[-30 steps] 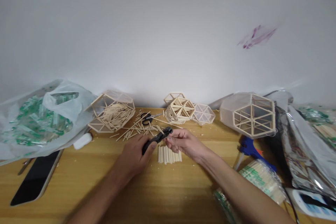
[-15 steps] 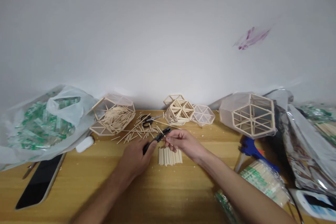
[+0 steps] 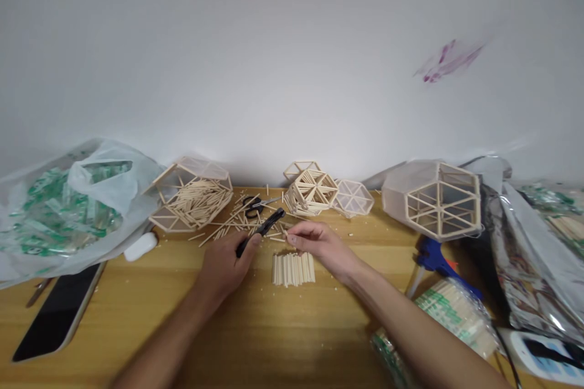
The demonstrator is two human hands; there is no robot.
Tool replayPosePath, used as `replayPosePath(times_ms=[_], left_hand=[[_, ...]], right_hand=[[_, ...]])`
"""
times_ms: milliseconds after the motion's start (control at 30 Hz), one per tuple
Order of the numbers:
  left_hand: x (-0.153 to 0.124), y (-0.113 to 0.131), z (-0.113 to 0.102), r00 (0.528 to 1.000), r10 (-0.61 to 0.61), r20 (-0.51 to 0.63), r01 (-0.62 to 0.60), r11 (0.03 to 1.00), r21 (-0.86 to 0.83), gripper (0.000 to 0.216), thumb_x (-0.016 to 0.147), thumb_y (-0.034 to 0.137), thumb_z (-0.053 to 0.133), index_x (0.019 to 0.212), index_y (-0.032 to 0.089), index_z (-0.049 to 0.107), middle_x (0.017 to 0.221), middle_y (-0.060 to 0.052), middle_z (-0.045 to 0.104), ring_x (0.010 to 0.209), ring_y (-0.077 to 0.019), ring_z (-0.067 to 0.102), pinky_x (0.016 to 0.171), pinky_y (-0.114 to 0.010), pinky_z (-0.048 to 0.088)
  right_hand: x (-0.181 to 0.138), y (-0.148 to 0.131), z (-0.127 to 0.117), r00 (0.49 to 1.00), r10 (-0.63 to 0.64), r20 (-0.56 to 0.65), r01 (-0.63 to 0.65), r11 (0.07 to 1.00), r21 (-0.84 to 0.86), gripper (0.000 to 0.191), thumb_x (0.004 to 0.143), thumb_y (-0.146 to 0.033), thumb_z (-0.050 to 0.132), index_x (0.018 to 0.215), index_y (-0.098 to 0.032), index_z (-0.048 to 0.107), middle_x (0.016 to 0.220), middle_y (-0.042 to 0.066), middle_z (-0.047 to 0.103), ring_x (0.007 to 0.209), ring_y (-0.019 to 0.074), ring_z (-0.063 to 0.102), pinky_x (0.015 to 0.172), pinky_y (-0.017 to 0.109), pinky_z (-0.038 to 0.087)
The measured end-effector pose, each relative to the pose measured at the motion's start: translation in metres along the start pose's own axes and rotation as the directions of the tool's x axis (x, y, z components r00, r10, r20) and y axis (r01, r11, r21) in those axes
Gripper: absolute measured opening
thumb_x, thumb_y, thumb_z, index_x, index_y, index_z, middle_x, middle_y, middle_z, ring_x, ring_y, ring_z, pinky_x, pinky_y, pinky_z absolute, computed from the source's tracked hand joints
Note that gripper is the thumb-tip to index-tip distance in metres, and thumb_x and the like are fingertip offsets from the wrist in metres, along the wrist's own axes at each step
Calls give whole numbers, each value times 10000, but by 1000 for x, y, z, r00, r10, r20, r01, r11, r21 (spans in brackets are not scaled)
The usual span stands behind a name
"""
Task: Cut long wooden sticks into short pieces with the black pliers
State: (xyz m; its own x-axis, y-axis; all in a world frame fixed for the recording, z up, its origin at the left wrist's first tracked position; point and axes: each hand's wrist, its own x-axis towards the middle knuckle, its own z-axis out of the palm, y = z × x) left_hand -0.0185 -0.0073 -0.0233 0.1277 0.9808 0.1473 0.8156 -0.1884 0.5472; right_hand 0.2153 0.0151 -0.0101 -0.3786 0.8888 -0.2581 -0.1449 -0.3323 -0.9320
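My left hand point(image 3: 224, 266) is closed round black cutting pliers point(image 3: 261, 230), whose jaws point up and to the right. My right hand point(image 3: 319, 245) is curled, its fingertips pinched on a short wooden stick just right of the pliers' tip. Directly below my right hand lies a neat row of cut sticks point(image 3: 292, 268) on the wooden table point(image 3: 283, 340). Loose sticks point(image 3: 232, 223) are scattered just beyond the pliers.
Stick-frame polyhedra stand along the wall: one filled with sticks point(image 3: 191, 196), small ones point(image 3: 314, 191), a large one point(image 3: 433, 198). Black scissors point(image 3: 252, 203) lie among the sticks. A phone point(image 3: 57, 313), plastic bag point(image 3: 64, 206), blue glue gun point(image 3: 432, 259) and stick packs point(image 3: 454, 311) flank the hands.
The pliers have drawn away to the left from my right hand's fingertips, and both hands sit slightly lower over the row of cut sticks.
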Motion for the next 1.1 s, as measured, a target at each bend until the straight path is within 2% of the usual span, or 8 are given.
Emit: replayPosePath(times_ms=[167, 267, 367, 433, 667, 900, 1100], left_hand=[[0, -1, 1, 1000, 16, 2, -16, 999, -34, 484, 986, 525, 411, 661, 193, 548, 611, 2, 569, 592, -151, 510, 604, -281, 315], [1, 0, 2, 1000, 15, -3, -15, 996, -86, 488, 988, 514, 405, 642, 192, 527, 590, 13, 538, 573, -139, 480, 592, -275, 307], [3, 0, 1, 1000, -2, -30, -2, 989, -147, 499, 988, 508, 389, 614, 194, 491, 563, 24, 493, 552, -130, 449, 574, -273, 292], [4, -1, 1, 999, -20, -37, 14, 985, -175, 501, 987, 508, 379, 610, 195, 483, 555, 28, 479, 548, -129, 446, 573, -272, 292], [5, -3, 2, 998, -54, -19, 49, 979, -197, 507, 979, 523, 367, 610, 196, 485, 551, 30, 470, 556, -131, 452, 577, -269, 305], [5, -2, 2, 999, -40, -10, 38, 982, -187, 513, 974, 526, 373, 602, 193, 492, 542, 30, 470, 545, -127, 450, 576, -273, 299], [5, -3, 3, 999, -41, -9, 38, 980, -194, 500, 978, 509, 381, 604, 194, 489, 544, 32, 468, 551, -124, 447, 583, -268, 306]], right_hand=[[-1, -1, 1, 999, -39, 23, 40, 998, -43, 331, 732, -449, 853, 878, -172, 743, 758, 4, 668, 669, 119, 553, 657, 266, 431], [-1, -2, 0, 994, -107, 13, 108, 990, -88, 349, 762, -442, 827, 956, -182, 699, 749, -5, 646, 677, 131, 568, 647, 274, 447], [0, -3, -3, 978, -207, -22, 199, 961, -191, 337, 808, -401, 784, 1046, -194, 666, 744, -9, 631, 681, 137, 573, 633, 273, 445], [1, -2, -5, 974, -227, -18, 214, 941, -263, 293, 822, -372, 763, 1027, -190, 657, 723, -4, 642, 671, 144, 586, 630, 276, 447], [0, -3, -12, 986, -137, 92, 163, 896, -414, 208, 823, -365, 736, 819, -161, 698, 691, 20, 674, 622, 136, 576, 598, 265, 421], [2, -11, -27, 988, -9, 154, 83, 871, -484, 176, 743, -325, 783, 740, -159, 724, 696, 32, 709, 616, 144, 591, 592, 268, 438], [-2, -22, -34, 963, 128, 239, 18, 849, -529, 176, 766, -322, 766, 729, -153, 735, 610, 7, 663, 541, 114, 538, 510, 230, 381]])
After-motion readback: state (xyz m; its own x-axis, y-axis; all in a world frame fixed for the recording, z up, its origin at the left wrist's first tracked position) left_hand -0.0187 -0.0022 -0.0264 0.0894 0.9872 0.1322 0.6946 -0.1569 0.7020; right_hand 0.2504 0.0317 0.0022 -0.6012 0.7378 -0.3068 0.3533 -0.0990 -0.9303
